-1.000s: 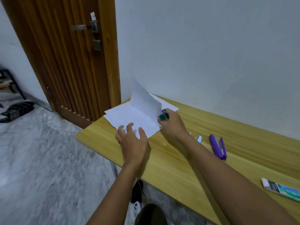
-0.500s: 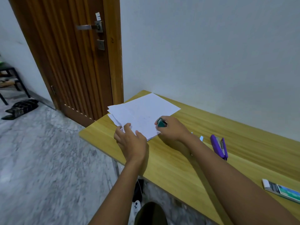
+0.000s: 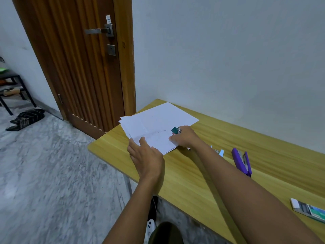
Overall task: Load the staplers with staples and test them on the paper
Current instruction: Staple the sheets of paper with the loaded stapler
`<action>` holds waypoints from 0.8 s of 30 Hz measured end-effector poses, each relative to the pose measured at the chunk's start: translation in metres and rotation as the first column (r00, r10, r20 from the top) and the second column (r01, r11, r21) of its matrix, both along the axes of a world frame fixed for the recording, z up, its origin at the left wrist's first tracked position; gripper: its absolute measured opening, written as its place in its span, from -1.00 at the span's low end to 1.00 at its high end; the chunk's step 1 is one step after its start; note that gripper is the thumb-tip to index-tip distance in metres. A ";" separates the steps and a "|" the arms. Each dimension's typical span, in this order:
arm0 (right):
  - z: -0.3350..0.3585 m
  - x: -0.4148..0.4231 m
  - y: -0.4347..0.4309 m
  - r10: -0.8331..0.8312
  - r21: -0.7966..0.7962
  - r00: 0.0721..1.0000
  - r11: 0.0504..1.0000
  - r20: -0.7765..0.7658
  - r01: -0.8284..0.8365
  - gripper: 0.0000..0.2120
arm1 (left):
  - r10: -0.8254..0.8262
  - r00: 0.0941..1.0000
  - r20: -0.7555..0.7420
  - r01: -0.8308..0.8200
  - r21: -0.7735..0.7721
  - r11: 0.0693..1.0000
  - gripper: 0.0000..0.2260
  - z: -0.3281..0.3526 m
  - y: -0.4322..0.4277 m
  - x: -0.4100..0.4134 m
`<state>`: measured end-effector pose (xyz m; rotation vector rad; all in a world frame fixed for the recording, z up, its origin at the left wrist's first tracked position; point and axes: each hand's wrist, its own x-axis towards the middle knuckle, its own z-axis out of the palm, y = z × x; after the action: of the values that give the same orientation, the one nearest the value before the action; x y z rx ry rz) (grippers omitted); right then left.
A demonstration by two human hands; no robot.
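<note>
Fingers of the left hand lie nearly straight and relaxed. Their tips press on the near left corner of the paper sheets and they grasp nothing. The loose sheets spread away from these fingertips toward the wall, a little fanned at the far left edge, and lie flat on the wooden table.

To the right of these fingers, across the sheets, the right hand is curled around a teal stapler. Its nose sticks out beyond the knuckles, over the right part of the sheets. Whether paper is already inside the stapler's mouth I cannot tell, because the hand covers it.

Further right, just behind the right forearm, a pale blue stapler is half hidden. Beside it lies a purple stapler. A staple box is well apart from both hands, near the right border.

In my judgement the step in hand is the test of the teal stapler on the paper, and several things could go wrong. The sheets are not squared, so a staple may catch only some of them. The left fingertips hold one corner only, so the stack may turn or slide when the stapler pushes. A press at an angle, or too soft, may bend the staple or jam it. One finger of the right hand seems close under the nose and could be pinched.
</note>
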<state>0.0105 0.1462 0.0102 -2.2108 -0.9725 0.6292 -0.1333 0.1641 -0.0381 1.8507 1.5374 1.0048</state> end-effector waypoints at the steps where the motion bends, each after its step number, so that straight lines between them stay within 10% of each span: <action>1: 0.002 0.000 -0.002 -0.020 0.016 0.997 1.000 -0.077 0.022 -0.81 | 0.001 1.000 0.012 -0.001 0.003 1.000 -0.61 0.000 0.000 0.000; 19: 0.047 -0.022 -0.064 -0.082 0.369 0.860 0.879 -0.503 0.300 -0.81 | 0.073 0.893 0.443 -0.105 0.048 0.993 -0.52 0.024 -0.032 -0.001; 24: 0.034 -0.041 -0.074 -0.070 0.401 0.811 0.842 -0.581 0.360 -0.78 | 0.020 0.593 0.805 0.439 -0.344 0.830 -0.59 0.055 -0.043 0.004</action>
<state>-0.0304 0.0719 0.0447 -1.5165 -0.4814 0.7445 -0.1290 0.1207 0.0170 0.9418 0.8566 0.9608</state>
